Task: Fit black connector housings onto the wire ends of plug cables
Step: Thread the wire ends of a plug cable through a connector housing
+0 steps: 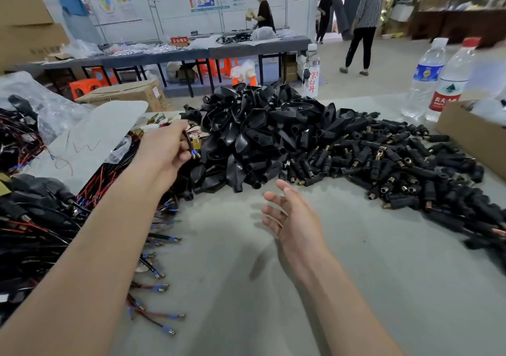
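nearest me, the grey table [246, 295] lies under both forearms. to the left of my left fingers and back along that arm lies the cable pile [54, 235], a heap of black and red wires whose blue-sleeved ends fan out onto the table.

my right hand [294, 218] hovers above the table with nothing in it, palm turned to the left, fingers spread loosely and lightly bent. their tips point at the near edge of the black housings [254, 136], close but not touching.

my left hand [164, 147] is raised further out, thumb and fingertips pinching one plug cable [189, 143]. its wire end hangs just below the fingers, blue terminals at the bottom, right beside the left edge of the housing heap.

right of my right fingers and further out, brass-tipped connectors [397, 164] spread across the table against the housings. beyond them a cardboard box [471, 136] sits at the right edge, with two water bottles [427, 81] behind it. left of my left fingers a clear plastic bag [90, 136] lies over more wires.

far behind, people stand near a long bench [208, 51].
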